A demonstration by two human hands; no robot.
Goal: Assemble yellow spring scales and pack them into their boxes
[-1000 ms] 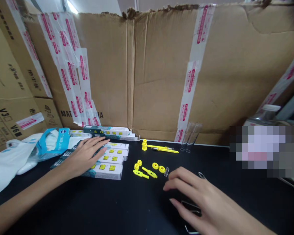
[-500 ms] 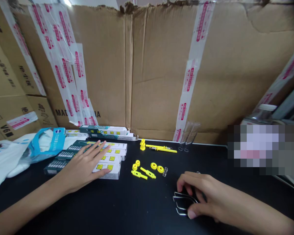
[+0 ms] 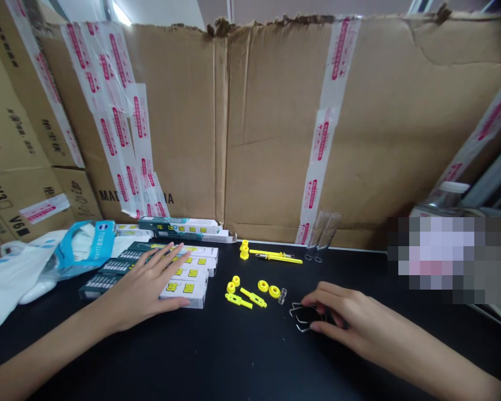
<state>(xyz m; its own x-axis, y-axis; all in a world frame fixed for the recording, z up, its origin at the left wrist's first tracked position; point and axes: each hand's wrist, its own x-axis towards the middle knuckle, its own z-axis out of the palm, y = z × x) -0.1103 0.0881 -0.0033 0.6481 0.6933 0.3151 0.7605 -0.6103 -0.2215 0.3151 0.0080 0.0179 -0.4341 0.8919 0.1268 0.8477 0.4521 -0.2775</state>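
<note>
My left hand (image 3: 152, 281) lies flat with fingers spread on several narrow white-and-green boxes (image 3: 194, 287) at the left. My right hand (image 3: 338, 312) is closed at the right, thumb and fingers around several bent metal wire hooks (image 3: 304, 318) low at the table surface. Left of these hooks are two flat yellow plastic pieces (image 3: 254, 297), yellow rings (image 3: 274, 291) and small clear pieces (image 3: 282, 296). Further back, yellow rods with springs (image 3: 278, 256) lie beside stacked yellow caps (image 3: 244, 250).
Two clear tubes (image 3: 326, 236) stand against the cardboard wall (image 3: 271, 122). More boxes (image 3: 183, 225) lie along its base. A blue-and-white plastic bag (image 3: 86, 245) is at the left. A clear bottle (image 3: 451, 197), partly blurred out, stands at the right on the black table (image 3: 234, 356).
My right hand has moved away from me and slightly left, and the wire hooks have moved with it. My left hand stays on the boxes. The camera view has tipped up slightly.
</note>
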